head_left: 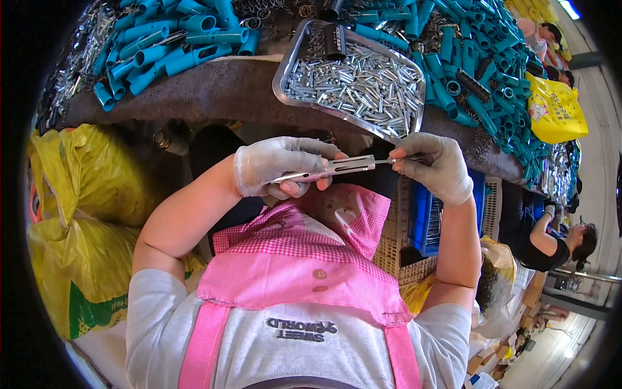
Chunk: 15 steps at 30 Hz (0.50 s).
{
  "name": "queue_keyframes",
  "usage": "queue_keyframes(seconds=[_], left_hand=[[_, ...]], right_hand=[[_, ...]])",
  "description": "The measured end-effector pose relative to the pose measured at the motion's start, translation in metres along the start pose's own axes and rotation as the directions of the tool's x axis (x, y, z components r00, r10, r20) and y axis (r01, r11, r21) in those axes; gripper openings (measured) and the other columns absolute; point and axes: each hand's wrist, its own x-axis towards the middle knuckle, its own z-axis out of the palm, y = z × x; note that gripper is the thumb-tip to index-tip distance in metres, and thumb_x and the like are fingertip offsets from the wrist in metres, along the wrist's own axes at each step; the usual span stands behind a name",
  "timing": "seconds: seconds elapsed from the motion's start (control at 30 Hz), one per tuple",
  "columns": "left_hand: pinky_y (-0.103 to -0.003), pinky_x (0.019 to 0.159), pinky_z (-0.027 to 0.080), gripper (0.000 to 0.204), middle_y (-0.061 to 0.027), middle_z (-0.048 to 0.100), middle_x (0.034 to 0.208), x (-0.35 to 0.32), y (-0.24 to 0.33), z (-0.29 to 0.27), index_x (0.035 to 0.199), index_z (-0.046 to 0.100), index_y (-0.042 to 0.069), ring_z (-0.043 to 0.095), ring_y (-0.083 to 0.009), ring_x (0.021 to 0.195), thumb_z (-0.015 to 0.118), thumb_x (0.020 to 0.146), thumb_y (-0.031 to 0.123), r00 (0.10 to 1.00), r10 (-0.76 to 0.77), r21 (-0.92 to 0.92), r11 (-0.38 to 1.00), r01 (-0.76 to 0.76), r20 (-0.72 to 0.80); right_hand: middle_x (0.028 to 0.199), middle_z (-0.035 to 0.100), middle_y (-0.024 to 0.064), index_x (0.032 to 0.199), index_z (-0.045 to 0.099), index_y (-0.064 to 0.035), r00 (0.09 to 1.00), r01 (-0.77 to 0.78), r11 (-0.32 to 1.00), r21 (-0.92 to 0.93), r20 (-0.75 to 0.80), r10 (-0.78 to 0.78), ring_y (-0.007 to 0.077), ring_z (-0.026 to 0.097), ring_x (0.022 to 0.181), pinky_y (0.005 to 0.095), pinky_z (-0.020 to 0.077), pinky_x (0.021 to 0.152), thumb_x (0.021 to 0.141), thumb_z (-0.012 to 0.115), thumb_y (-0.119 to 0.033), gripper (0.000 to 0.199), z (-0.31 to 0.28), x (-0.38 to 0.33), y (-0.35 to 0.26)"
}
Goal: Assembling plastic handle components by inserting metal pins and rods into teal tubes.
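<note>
My left hand (275,165), in a grey-white glove with bare fingertips, is closed around a silver slotted metal tube (353,165). It points to the right in front of my chest. A thin metal rod (383,161) runs from the tube's open right end to my right hand (440,170), gloved the same way, whose thumb and fingers pinch it. How far the rod reaches into the tube I cannot tell. Just beyond my hands, a metal tray (282,87) holds many small silver pins (363,81), with a black cylinder (335,42) lying on top.
Teal slotted tubes lie in heaps on the bench at the left (155,55) and right (453,58). A yellow bag (555,109) sits at the right edge. Yellow sacks (84,194) stand at my left, a blue crate (424,220) below my right hand. Another person (551,243) works farther right.
</note>
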Motion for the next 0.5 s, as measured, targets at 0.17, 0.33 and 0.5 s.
queue_keyframes(seconds=[0.17,0.33,0.5], left_hand=[[-0.015,0.034,0.026,0.046,-0.0083,0.056,0.079,0.006,-0.004,0.004,0.129,0.041,0.001,0.04,-0.0034,0.043,0.053,0.086,0.01,0.998,-0.042,-0.019,0.999,0.043,0.053],[-0.014,0.037,0.031,0.044,-0.0068,0.054,0.082,0.003,-0.006,0.008,0.131,0.042,0.002,0.039,-0.0025,0.046,0.052,0.089,0.011,0.994,-0.096,-0.036,0.995,0.098,0.061],[-0.013,0.036,0.029,0.045,-0.0073,0.052,0.08,0.005,-0.012,0.007,0.133,0.038,0.004,0.04,-0.0024,0.045,0.05,0.09,0.01,0.993,-0.075,-0.111,0.99,0.085,0.089]], right_hand=[[0.083,0.064,0.0048,0.089,0.065,0.0029,0.995,0.033,0.998,0.049,0.089,-0.038,0.0096,0.062,0.081,0.0227,0.0503,0.074,0.077,0.066,0.005,0.012,0.014,0.001,0.002],[0.083,0.065,0.0068,0.091,0.056,0.0011,0.997,-0.064,0.99,0.126,0.042,0.059,0.0119,0.064,0.081,0.0237,0.0508,0.074,0.075,0.068,0.006,0.021,0.024,0.003,0.002],[0.082,0.065,0.0077,0.092,0.053,-0.0011,0.993,0.111,0.992,0.053,0.042,-0.113,0.012,0.063,0.077,0.0246,0.0516,0.07,0.075,0.068,0.006,0.024,0.023,0.0,0.012]])
